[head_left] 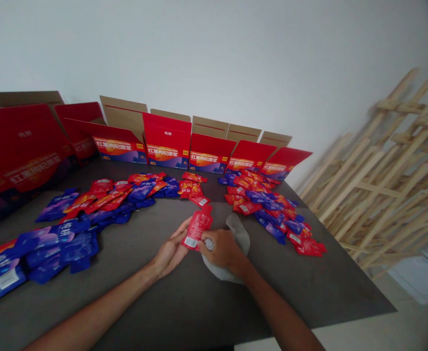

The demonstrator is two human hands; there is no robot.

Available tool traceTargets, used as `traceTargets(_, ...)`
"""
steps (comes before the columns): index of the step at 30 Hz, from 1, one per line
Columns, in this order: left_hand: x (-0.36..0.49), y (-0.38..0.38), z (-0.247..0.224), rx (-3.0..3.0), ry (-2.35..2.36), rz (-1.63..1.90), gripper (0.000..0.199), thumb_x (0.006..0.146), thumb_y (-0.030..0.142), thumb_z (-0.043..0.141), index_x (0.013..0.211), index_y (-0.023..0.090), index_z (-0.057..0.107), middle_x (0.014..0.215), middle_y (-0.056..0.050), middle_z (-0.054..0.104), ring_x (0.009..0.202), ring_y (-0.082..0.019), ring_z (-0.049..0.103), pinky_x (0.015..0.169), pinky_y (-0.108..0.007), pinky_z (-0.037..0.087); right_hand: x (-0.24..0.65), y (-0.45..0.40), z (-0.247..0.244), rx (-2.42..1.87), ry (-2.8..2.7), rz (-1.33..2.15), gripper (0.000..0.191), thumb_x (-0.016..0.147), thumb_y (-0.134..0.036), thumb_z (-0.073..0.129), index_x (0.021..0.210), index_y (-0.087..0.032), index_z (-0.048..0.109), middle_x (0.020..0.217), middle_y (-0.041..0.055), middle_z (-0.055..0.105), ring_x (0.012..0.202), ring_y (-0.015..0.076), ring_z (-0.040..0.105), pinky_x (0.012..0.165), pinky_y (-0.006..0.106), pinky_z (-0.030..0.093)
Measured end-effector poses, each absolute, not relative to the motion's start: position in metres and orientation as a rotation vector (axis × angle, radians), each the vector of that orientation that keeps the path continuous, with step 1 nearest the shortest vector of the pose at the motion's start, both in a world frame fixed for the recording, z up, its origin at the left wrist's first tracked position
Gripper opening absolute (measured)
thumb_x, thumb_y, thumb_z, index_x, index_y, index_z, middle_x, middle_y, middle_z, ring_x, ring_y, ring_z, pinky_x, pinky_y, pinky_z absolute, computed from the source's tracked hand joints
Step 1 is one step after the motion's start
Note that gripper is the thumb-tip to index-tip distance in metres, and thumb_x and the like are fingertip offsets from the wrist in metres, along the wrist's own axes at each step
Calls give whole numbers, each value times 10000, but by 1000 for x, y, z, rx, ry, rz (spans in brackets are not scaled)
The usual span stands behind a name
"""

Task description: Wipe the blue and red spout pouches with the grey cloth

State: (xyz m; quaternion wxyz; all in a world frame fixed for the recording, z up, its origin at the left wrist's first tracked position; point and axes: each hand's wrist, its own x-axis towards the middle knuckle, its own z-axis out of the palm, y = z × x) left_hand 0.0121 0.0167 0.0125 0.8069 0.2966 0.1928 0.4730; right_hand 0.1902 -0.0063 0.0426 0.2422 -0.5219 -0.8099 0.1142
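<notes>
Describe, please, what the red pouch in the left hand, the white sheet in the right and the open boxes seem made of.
Red pouch: likely smooth plastic or foil film, by its flat, thin edges.
White sheet: perhaps matte cloth or paper wipe, by its soft bunching.
Boxes: probably cardboard, matte-looking print outside, plain brown inside showing.

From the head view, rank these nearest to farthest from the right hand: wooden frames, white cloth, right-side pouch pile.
1. White cloth: bunched in the right hand.
2. Right-side pouch pile: ahead and to the right, on the table.
3. Wooden frames: far right, beyond the table's edge.
</notes>
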Motion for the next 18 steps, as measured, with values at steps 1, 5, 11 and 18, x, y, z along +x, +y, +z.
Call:
traceTargets(1,12,16,13,628,416,1013,485,925,196,550,1408,203,500,1352,-97,611,1244,-254,550,1094,-397,360,193,-4,42,-1494,-2166,303,201,883,-351,605,753,-212,671,662,4,681,602,159,622,601,258,369)
traceTargets(5,13,14,14,608,435,1006,484,917,200,569,1397,204,511,1360,-94,605,1235,-248,556,1085,-382,369,206,7,42,-1602,-1969,402,388,932,-469,536,720,-183,693,668,33,676,634,177,619,608,265,375)
traceTargets(11,14,13,15,633,445,978,488,906,211,587,1389,210,516,1343,-93,612,1167,-231,590,1009,-347,416,219,16,43,-1317,-1920,824,368,906,-468,551,712,-179,670,697,-22,643,677,137,575,649,224,414)
traceTargets(18,14,16,7,632,472,940,489,915,281,562,1389,183,489,1201,-129,653,1011,-207,624,859,-341,462,290,61,62,-1584,-1291,791,326,858,-485,609,832,-168,680,755,18,673,717,176,611,634,252,461)
